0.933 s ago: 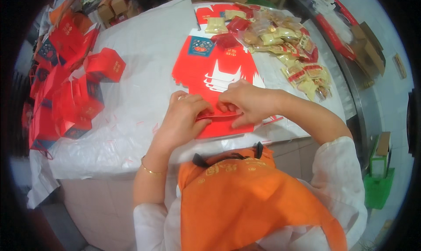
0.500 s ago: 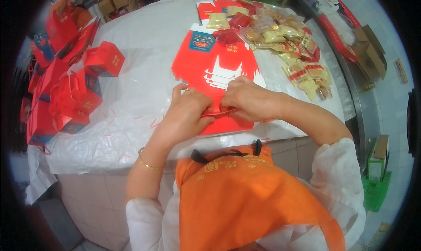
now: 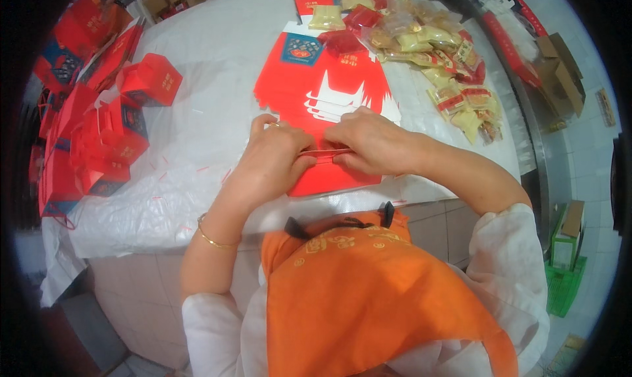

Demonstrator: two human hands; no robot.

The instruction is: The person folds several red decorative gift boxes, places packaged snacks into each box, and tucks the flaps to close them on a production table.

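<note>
A stack of flat red cardboard box blanks (image 3: 283, 90), with white cut-out gaps and a blue printed panel, lies before me near the table's front edge. My left hand (image 3: 273, 158) and my right hand (image 3: 376, 143) are closed, side by side, on a red cardboard box blank (image 3: 334, 179) at the stack's near end. Fingers and thumbs pinch a raised fold of it from both sides. Part of that edge is hidden behind my fingers.
Folded red gift boxes (image 3: 118, 130) stand at the left of the white-covered table (image 3: 204, 80). Wrapped snack packets (image 3: 441, 51) pile up at the right, some on the blanks. Small red paper strips lie about at left. A green crate (image 3: 566, 288) is at far right.
Both hands have shifted slightly away from me, and the fold between them now shows as a straighter edge. My left forearm has swung a little to the left.
</note>
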